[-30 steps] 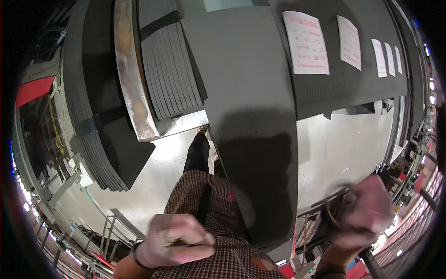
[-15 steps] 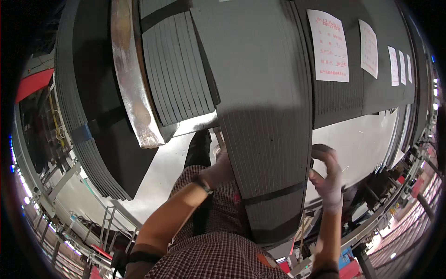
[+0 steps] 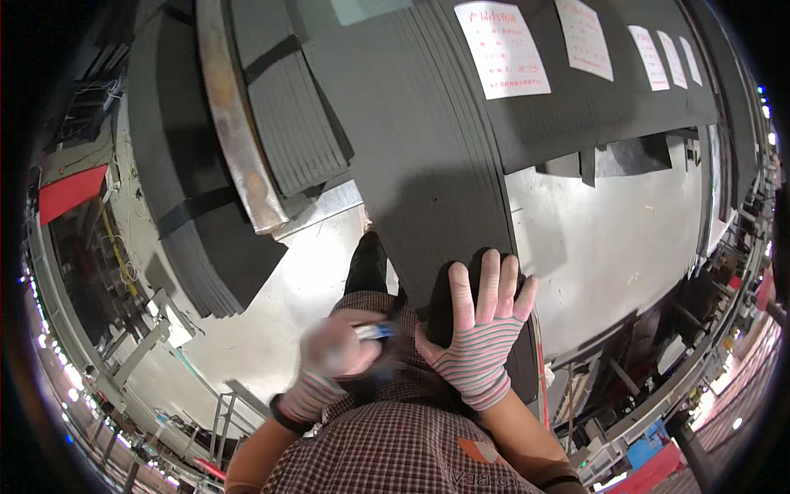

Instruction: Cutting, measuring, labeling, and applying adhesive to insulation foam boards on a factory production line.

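Note:
A long dark grey ribbed sheet [image 3: 428, 165] runs from the top of the view down to my waist. My right hand [image 3: 479, 342], in a striped glove, lies flat on the sheet's near end with the fingers spread. My left hand [image 3: 336, 352], also gloved and blurred with motion, is closed on a small blue and white pen-like tool [image 3: 375, 331]. The tool's tip sits beside the sheet's left edge, close to my right thumb. My checked shirt [image 3: 395, 449] fills the lower middle.
More stacks of dark ribbed sheets [image 3: 193, 206] lie at the left, beside a long metal bar [image 3: 239, 140]. White paper sheets [image 3: 504, 48] lie on the dark material at the top. A shiny metal surface [image 3: 613, 239] spreads to the right. My black shoe [image 3: 367, 263] shows below.
My right hand has come down from mid-air to lie flat on the sheet's end. My left arm has pulled back from its forward reach and now holds the small tool close to my body.

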